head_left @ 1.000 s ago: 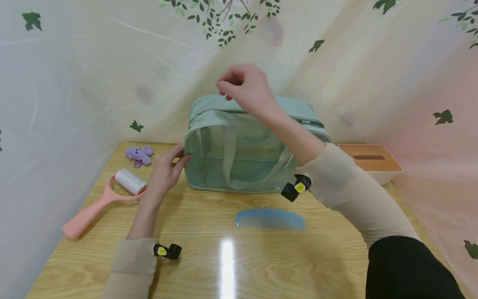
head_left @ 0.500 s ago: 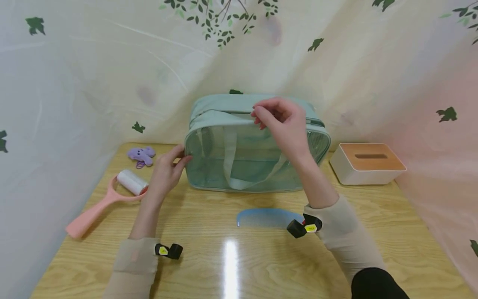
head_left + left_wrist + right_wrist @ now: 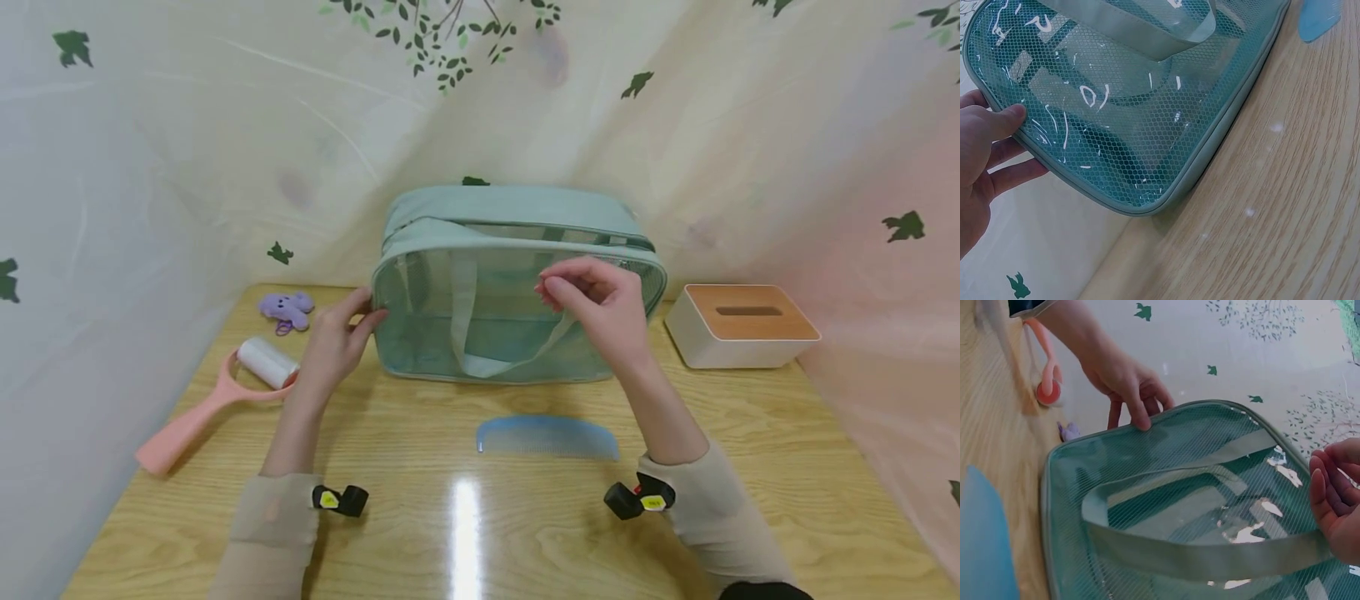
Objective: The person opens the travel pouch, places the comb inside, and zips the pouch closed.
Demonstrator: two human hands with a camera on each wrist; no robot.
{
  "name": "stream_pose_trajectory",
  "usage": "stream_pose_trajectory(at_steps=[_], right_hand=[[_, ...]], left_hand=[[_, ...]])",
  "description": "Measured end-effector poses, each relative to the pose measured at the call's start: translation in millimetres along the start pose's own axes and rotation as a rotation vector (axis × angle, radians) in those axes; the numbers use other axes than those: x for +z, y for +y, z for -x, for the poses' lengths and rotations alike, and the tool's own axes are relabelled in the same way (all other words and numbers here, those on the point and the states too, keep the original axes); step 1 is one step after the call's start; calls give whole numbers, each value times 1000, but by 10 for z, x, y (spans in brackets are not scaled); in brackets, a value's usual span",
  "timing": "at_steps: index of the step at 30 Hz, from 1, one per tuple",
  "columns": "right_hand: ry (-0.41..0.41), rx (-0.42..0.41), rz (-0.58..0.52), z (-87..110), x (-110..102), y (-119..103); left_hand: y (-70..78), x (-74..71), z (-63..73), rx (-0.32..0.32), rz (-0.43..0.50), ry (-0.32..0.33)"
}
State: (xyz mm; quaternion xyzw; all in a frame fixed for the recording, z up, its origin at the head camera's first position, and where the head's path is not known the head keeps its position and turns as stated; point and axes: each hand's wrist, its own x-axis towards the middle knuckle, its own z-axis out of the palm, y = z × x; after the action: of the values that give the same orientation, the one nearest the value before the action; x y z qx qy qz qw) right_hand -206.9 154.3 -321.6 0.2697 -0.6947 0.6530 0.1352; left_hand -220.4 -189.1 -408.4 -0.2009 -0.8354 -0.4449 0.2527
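Observation:
A see-through green toiletry bag stands upright at the back of the table, a gap showing along its top opening. Its pale green strap hangs down the front. My left hand holds the bag's left edge, thumb on the clear front and fingers behind, as the left wrist view shows. In front of the bag's right part is my right hand, its fingers loosely curled and nothing visible between them. A blue comb lies on the table before the bag.
Left of my left forearm lies a pink lint roller with a white roll. Behind it is a small purple plush toy. A white tissue box with a wooden lid stands right of the bag, and a leaf-patterned curtain hangs behind.
My right hand has come down from above the bag's top, moving right and toward me to the front of the bag. My left hand stays at the bag's left edge.

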Motion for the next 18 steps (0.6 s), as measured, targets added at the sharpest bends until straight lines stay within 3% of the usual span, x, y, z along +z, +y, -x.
stream_pose_trajectory(at_steps=[9,18], right_hand=[[-91,136,-5,289,-170,150],[-244,174,55,486,-367,372]], left_hand=[[-8,1,16,-14,-2,-5],[-15,-27,0,20,-6,-9]])
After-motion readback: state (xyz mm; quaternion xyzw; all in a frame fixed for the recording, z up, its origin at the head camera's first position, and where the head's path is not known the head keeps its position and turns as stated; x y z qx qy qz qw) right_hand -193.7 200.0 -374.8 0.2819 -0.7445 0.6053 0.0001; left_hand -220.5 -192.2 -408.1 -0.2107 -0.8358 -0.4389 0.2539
